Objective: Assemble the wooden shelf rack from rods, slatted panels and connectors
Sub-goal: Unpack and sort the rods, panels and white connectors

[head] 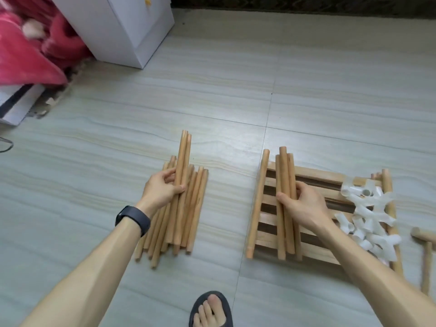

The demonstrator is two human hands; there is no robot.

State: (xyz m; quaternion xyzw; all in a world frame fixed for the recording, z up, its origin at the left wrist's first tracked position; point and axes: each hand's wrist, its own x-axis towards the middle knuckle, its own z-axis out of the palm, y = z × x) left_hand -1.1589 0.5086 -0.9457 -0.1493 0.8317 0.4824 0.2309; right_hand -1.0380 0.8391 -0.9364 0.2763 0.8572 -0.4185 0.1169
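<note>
Sorting seems to be in hand: two rods (182,156) are gripped by the left hand (162,188) above the pile (194,208) at lower centre, three rods (286,166) by the right hand (303,205) over the slatted panel (313,179) at lower right; next, laying them down in separate groups is called for.

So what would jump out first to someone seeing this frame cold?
The two hands mid-floor draw the eye. The left hand grips a few raised rods above a loose rod pile, and the right hand grips a rod bundle over the slatted panel. Right of that, a heap of white connectors lies on the panel.
</note>
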